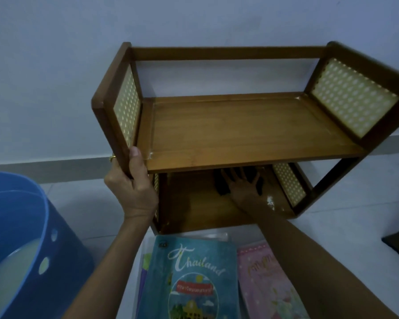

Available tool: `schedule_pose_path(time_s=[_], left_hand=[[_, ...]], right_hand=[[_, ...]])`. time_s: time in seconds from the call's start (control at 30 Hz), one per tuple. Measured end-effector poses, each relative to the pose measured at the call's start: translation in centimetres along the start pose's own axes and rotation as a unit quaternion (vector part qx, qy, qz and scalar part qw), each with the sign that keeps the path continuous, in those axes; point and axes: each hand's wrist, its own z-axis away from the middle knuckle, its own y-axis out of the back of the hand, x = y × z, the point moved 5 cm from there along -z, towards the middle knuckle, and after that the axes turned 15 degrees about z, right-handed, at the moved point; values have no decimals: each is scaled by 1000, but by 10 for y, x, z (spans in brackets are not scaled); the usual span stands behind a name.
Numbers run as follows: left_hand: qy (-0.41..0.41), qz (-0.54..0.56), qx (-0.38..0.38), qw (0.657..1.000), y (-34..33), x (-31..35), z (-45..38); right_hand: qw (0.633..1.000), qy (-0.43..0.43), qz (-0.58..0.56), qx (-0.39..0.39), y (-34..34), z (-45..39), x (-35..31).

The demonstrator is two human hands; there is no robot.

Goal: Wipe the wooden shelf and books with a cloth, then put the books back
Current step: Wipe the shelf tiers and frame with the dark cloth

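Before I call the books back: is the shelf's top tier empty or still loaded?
Empty. The top tier of the wooden shelf shows bare wood from side to side; the books lie on the floor in front.

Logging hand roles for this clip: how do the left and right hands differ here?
The left hand grips the wooden shelf's side panel, curled round its edge; the right hand lies flat on a dark cloth on the lower board. The left is in plain light, the right shadowed. Both touch the shelf unit.
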Motion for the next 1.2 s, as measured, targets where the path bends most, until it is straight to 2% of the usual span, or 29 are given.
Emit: schedule_pose_path(time_s=[0.17,0.37,0.47,0.57,0.67,0.73,0.87,0.97,1.07,1.2], left_hand=[[6,-3,7,1000,-1,2,0],[14,-7,24,1000,3,0,-1],[22,-6,28,999,1,0,-1],[26,0,35,999,0,2,-1],[22,0,37,999,-5,6,1],[27,4,36,999,-9,8,3],[33,2,46,998,-8,5,4],[27,0,51,998,-9,5,3],[27,7,59,998,-8,1,2],[13,10,54,998,-9,3,3]], right_hand=[[995,-86,-31,-27,-15,14,45],[987,-140,-62,-53,-16,46,27],[988,-116,-80,-65,-13,60,-4],[993,-55,-79,-72,-13,60,-29],[996,25,-52,-68,-10,58,-17],[998,34,-15,-51,-16,63,7],[991,-132,0,-11,-40,82,45],[985,-169,-39,-25,-38,81,38],[991,-123,-51,-29,-28,69,17],[999,1,-18,-28,-20,46,3]])
